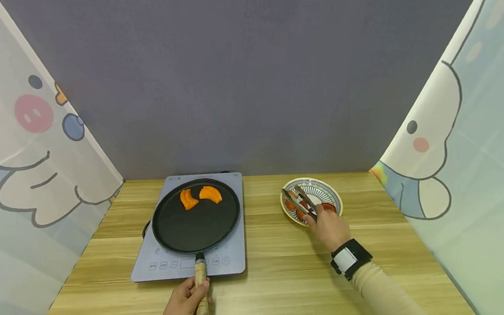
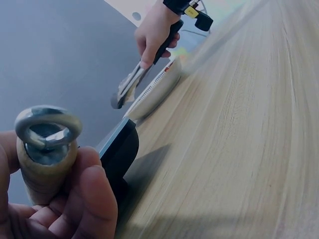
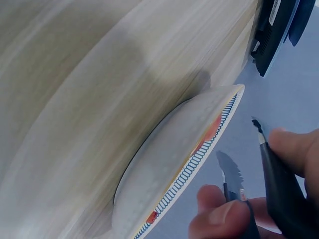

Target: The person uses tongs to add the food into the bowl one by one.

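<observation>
Head: L hand (image 1: 184, 301) grips wooden cyl. handle (image 1: 200, 270) of flat round matte-blk pan (image 1: 191, 229) on smooth gray rect. cooktop (image 1: 239, 255); 2 curved ridged orange pcs (image 1: 211, 194) near pan's far side. R hand (image 1: 331, 230) holds metal tongs (image 1: 300, 205), tips apart, over round patterned plate (image 1: 339, 200) w/ red slices (image 1: 329, 207).
L wrist: L hand curled around handle, shiny metal ring (image 2: 48, 115) at its end.
R wrist: R hand on tongs' blk grips (image 3: 281, 191), serrated tip; plate's pale rounded underside on wood-grain table (image 3: 89, 109).
</observation>
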Motion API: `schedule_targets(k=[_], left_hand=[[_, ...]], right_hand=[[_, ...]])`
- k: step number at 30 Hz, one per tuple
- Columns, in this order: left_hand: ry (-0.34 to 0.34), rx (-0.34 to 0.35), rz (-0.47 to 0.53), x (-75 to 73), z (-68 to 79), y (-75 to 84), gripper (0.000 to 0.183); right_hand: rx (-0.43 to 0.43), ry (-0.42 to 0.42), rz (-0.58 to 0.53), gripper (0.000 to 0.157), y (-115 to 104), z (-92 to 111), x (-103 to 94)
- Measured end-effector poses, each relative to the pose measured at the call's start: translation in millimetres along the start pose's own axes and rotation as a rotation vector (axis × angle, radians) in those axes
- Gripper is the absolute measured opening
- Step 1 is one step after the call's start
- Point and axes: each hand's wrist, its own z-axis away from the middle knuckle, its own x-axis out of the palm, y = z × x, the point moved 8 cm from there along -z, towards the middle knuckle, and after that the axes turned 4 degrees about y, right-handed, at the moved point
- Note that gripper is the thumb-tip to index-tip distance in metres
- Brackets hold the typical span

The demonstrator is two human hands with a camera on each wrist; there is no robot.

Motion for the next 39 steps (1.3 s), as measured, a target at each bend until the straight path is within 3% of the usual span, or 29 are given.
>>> schedule_targets(k=[15,23,32,39], left_hand=[[-0.012,-0.008,0.018,1.8,-0.3,0.1,0.042],[-0.003,-0.014,0.000,0.7,-1.4,-0.7,0.042],[-0.007,-0.016,0.008,0.6,-2.7,-2.5,0.040],[-0.005,-0.014,0.011,0.8,-1.7,-1.9,0.041]], right_hand=[[0.055,-0.162,0.064,0.055,1,-4,10.0],[-0.037,-0.164,0.112,0.039,-8,-18,3.0],[-0.075,-0.248,0.142,0.036,-8,-28,1.4],[-0.100,-0.227,0.145,0.034,-7,-30,4.1]])
